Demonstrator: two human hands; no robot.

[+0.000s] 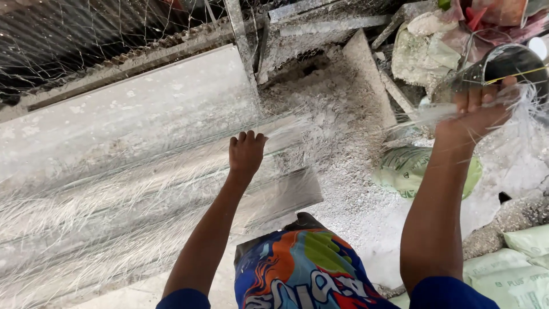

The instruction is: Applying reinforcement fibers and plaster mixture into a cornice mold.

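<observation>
Reaching out over a long white slab [131, 109] that lies on the dusty floor, the left hand [246, 151] shows its back to the camera, its fingers [250, 137] curled under at the far edge of the palm; whether they grip anything I cannot tell, though thin glassy fibres [114, 200] run across the slab right at that hand and spread in loose strands over the nearer side of the slab. The right hand [477, 111], well to the right of the slab and raised higher in the view, has its fingers [474, 97] closed around a bunch of the same pale fibres [523, 106], which fan out beyond the hand toward the right. Just behind that hand sits a dark round container [509, 66] with a yellow line across its rim. Between the slab and the right arm the floor [343, 171] is covered in grey-white powder and crumbs. A pale green sack [406, 171] lies on that powder to the right of the slab, partly hidden by the right forearm, and more pale sacks [514, 269] lie nearer the camera at the lower right. Nearest the camera, below the slab's near end, bright patterned shorts [303, 269] in blue, orange and green show between the two arms.
</observation>
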